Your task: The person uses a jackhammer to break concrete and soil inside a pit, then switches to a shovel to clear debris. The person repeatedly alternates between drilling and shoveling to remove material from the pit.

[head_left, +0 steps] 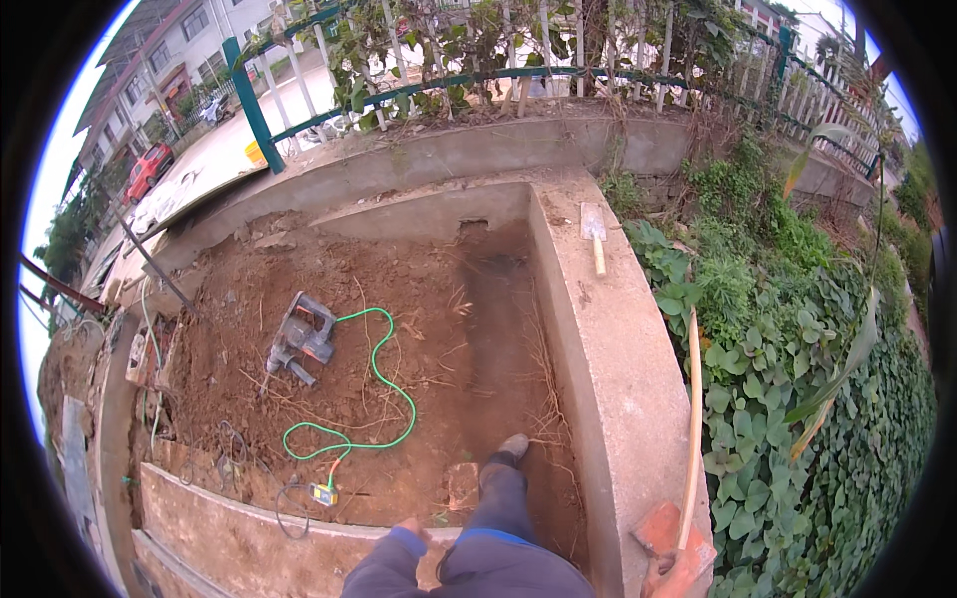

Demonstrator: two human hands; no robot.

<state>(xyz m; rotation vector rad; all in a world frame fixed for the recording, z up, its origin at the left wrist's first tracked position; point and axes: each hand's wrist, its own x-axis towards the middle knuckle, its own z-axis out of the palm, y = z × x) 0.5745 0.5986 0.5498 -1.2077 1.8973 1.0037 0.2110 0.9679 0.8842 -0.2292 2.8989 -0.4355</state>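
My left hand (412, 528) shows at the end of a dark sleeve, close to the edge of a low concrete wall (239, 528); its fingers are too small and hidden to make out. My right hand is out of view. Ahead and to the left, a grey power tool (301, 337), like a demolition hammer, lies on the brown soil. Its green cord (411, 404) winds back to a yellow socket block (324, 494) near the wall. My booted foot (513, 448) stands in the soil of the walled pit.
A small trowel-like tool (594, 237) lies on the concrete ledge (623, 369) at right. Nearer, a long wooden handle (694, 429) reaches an orange-red blade (673, 548). Green vines (797, 429) grow beyond the ledge; a fence (478, 75) crosses the back. Roots (543, 374) stick out along the trench.
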